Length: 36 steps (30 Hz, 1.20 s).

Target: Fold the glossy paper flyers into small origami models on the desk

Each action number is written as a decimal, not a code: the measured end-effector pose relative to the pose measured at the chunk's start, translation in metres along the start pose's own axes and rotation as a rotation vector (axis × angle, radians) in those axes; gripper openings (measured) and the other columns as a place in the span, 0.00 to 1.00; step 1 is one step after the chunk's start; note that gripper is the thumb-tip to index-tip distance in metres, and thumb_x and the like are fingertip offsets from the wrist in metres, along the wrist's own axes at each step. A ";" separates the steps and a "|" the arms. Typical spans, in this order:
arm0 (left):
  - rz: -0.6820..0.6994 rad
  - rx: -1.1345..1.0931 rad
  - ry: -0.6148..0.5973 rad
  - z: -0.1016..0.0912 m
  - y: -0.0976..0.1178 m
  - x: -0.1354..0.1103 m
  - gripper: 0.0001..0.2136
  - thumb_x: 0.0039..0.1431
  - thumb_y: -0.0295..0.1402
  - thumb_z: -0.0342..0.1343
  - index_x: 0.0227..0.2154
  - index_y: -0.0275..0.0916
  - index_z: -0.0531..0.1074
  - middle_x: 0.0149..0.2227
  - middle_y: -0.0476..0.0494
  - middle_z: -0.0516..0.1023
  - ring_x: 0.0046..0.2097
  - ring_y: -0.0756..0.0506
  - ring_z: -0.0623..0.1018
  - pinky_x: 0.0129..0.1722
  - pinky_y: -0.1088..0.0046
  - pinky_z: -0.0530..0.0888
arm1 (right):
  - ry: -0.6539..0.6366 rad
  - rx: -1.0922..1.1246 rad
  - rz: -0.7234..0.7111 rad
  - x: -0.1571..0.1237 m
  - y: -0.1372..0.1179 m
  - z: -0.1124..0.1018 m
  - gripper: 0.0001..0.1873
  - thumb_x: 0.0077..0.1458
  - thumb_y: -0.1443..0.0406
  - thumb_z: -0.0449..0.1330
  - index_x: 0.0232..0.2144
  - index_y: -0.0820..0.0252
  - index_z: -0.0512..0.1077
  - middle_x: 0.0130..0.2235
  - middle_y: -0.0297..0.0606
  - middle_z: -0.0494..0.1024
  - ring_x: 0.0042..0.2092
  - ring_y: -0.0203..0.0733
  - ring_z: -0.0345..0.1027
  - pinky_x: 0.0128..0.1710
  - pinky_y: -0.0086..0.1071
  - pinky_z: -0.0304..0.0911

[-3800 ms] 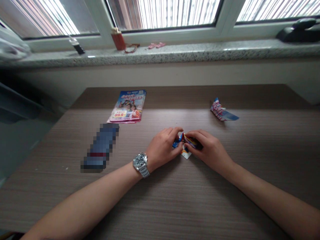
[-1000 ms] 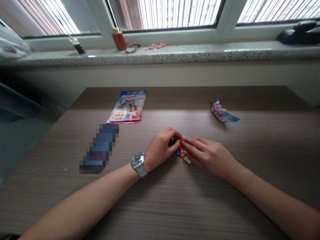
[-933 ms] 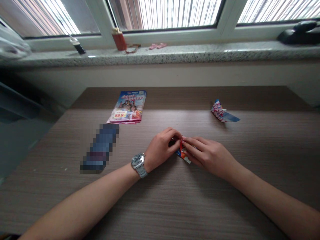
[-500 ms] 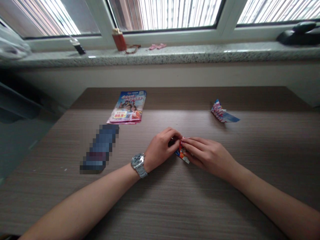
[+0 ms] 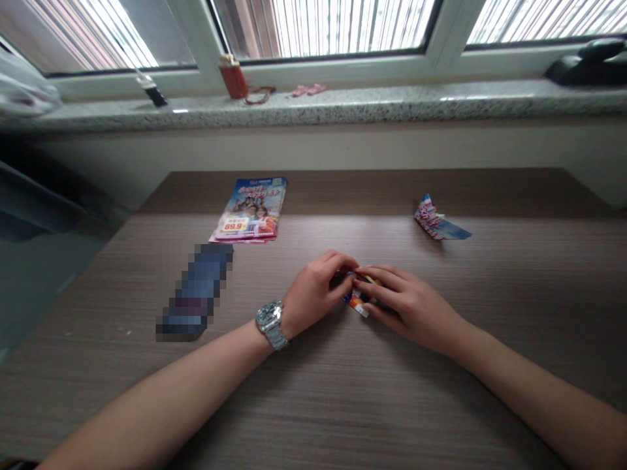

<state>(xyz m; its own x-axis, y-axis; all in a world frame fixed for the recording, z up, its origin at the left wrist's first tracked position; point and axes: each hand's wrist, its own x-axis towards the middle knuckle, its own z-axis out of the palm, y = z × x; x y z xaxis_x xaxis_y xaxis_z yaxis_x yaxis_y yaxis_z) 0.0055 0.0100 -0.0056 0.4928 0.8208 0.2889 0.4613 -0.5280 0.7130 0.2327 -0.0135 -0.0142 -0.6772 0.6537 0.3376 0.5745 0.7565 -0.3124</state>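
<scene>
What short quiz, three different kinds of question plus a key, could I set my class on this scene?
1. On which side, left or right, is the metal-band wristwatch worn?
2. True or false: the flyer stack lies on the wood-grain table.
3. What do the left hand and right hand both touch?
a) the flyer stack
b) the small printed paper
c) the metal-band wristwatch

Key:
1. Left.
2. True.
3. b

Forearms (image 5: pixel 161 401) aslant inward, left hand (image 5: pixel 316 284) and right hand (image 5: pixel 416 303) close together, fingers (image 5: pixel 389 295) bent
</scene>
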 end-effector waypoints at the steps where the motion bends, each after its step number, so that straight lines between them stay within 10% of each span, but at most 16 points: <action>1: 0.011 0.003 0.001 0.000 -0.001 0.000 0.10 0.66 0.28 0.54 0.49 0.39 0.70 0.44 0.43 0.77 0.45 0.47 0.78 0.47 0.70 0.75 | 0.002 0.012 0.008 0.000 0.001 0.000 0.17 0.65 0.63 0.57 0.54 0.60 0.74 0.59 0.51 0.74 0.59 0.53 0.67 0.58 0.49 0.67; 15: 0.205 0.407 -0.135 -0.001 -0.001 -0.006 0.12 0.68 0.34 0.53 0.52 0.39 0.72 0.52 0.40 0.76 0.52 0.41 0.76 0.52 0.61 0.75 | 0.185 0.152 0.231 -0.002 0.009 -0.003 0.13 0.66 0.64 0.56 0.51 0.57 0.73 0.54 0.45 0.78 0.55 0.46 0.72 0.56 0.43 0.68; 36: 0.190 0.596 -0.283 -0.005 -0.002 -0.007 0.25 0.72 0.44 0.45 0.66 0.41 0.59 0.69 0.43 0.61 0.69 0.40 0.61 0.70 0.56 0.54 | -0.141 -0.202 0.239 -0.002 0.019 0.015 0.31 0.71 0.56 0.42 0.72 0.54 0.44 0.72 0.37 0.51 0.72 0.46 0.42 0.70 0.50 0.47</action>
<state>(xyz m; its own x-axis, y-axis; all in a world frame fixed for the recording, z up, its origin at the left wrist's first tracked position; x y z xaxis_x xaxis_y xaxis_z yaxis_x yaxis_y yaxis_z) -0.0026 0.0061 -0.0059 0.7420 0.6559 0.1384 0.6347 -0.7538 0.1701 0.2385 -0.0011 -0.0339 -0.5615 0.8146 0.1454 0.7943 0.5799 -0.1810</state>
